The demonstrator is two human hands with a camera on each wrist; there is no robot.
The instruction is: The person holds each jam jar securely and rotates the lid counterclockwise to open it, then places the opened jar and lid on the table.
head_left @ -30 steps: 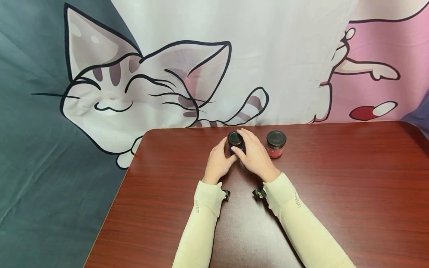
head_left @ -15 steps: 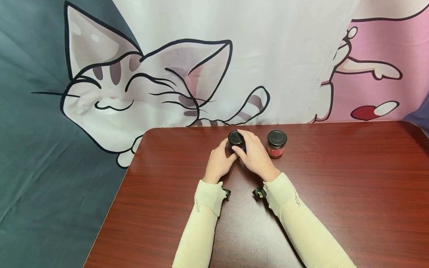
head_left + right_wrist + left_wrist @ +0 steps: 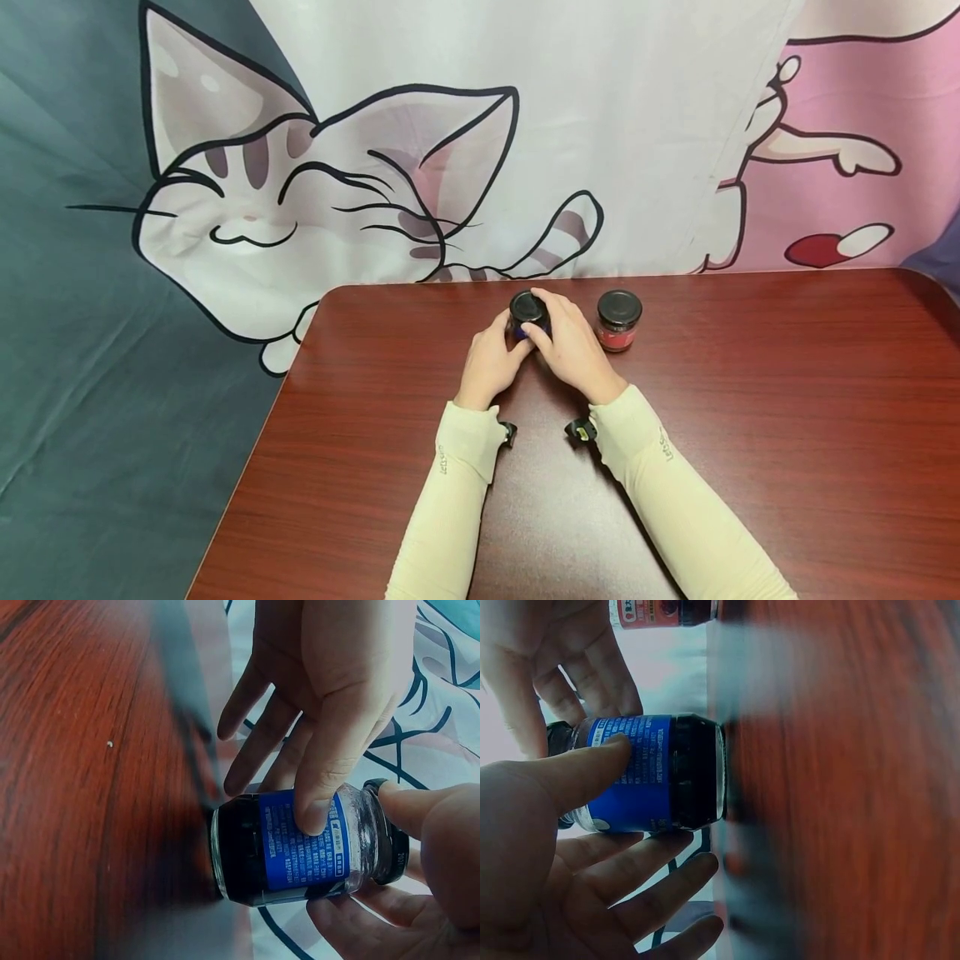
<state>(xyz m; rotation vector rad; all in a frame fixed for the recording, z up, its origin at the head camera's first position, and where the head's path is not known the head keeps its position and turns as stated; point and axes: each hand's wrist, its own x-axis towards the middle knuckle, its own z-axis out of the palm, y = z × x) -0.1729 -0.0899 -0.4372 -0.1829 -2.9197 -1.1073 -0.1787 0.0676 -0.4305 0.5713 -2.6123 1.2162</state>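
A glass jar with a black lid [image 3: 529,305], a blue label [image 3: 646,799] and dark contents stands upright on the table near its far edge. My left hand [image 3: 487,365] grips the jar's body, its thumb pressed on the label and its fingers along the opposite side. With thumb and fingers at the lid, my right hand [image 3: 576,348] holds the top of the same jar; its thumb [image 3: 409,806] lies against the lid's rim. The lid sits on the jar's neck. Just right of my right hand is a second jar [image 3: 618,321], black-lidded with a red label.
The brown wooden table [image 3: 360,492] ends close behind both jars. Behind it hangs a cloth backdrop [image 3: 645,142] with cartoon cats. Small dark wrist cameras sit at both cuffs, close over the tabletop.
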